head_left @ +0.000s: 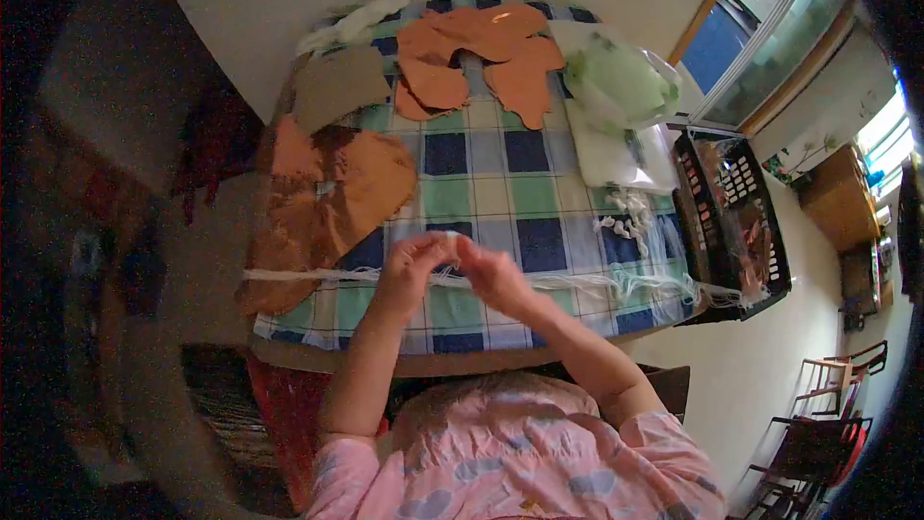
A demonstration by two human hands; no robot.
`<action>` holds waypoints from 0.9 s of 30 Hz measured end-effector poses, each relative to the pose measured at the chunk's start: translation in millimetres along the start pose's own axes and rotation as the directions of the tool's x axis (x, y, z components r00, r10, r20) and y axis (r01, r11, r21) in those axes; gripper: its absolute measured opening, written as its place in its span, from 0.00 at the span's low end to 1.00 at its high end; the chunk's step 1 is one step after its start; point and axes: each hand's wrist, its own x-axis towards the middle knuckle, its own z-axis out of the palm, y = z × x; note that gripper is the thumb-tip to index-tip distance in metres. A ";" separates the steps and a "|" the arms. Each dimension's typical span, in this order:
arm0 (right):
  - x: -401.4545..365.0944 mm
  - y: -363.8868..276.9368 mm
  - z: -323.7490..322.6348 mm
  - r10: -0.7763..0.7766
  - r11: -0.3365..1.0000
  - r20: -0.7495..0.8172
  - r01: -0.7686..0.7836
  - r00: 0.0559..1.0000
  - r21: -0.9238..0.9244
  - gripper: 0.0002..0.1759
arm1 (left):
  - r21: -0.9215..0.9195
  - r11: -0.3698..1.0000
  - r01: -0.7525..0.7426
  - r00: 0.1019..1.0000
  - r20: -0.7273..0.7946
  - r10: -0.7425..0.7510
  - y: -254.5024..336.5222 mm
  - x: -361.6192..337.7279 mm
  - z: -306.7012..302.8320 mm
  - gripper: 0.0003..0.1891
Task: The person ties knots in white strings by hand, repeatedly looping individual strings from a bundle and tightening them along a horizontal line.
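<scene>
My left hand [414,265] and my right hand [493,274] meet over the near half of the table, fingertips pinched together. A small whitish bit shows between the fingertips, too small and blurred to name. Beneath both wrists, a long bundle of white threads [568,282] runs sideways over the checked tablecloth [534,193]. Its left end crosses an orange-brown piece of cloth [371,183]; the right end fans out loosely and reaches a black plastic basket [770,246]. Short white twisted pieces [624,217] lie right of my hands.
Orange cut pieces [520,77] lie at the far side, beside a grey-brown piece [342,87] and a white bundle [361,21]. At the right are a greenish plastic bag [621,82] and a white stack [616,154]. Chairs [813,448] stand on the floor at right.
</scene>
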 end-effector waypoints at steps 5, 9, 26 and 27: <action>-6.8 -22.9 -7.6 -0.200 0.978 -0.194 0.207 0.960 0.016 0.05 | 0.082 0.996 0.039 0.988 -0.152 -0.026 -10.7 -6.3 5.1 0.11; 15.0 -0.1 -24.8 -0.121 0.990 -0.253 0.137 0.960 0.044 0.06 | -0.056 0.994 0.098 0.960 0.268 -0.079 -3.8 -24.7 14.4 0.11; -14.2 -15.5 -48.2 -0.177 0.982 0.102 0.170 0.979 0.077 0.12 | 0.348 0.937 0.024 0.997 0.058 -0.047 -22.3 -10.5 14.2 0.14; -14.9 -10.4 -47.8 -0.193 0.981 0.090 0.189 0.977 0.047 0.13 | 0.291 0.956 0.037 0.996 0.062 -0.058 -21.5 -10.3 15.6 0.13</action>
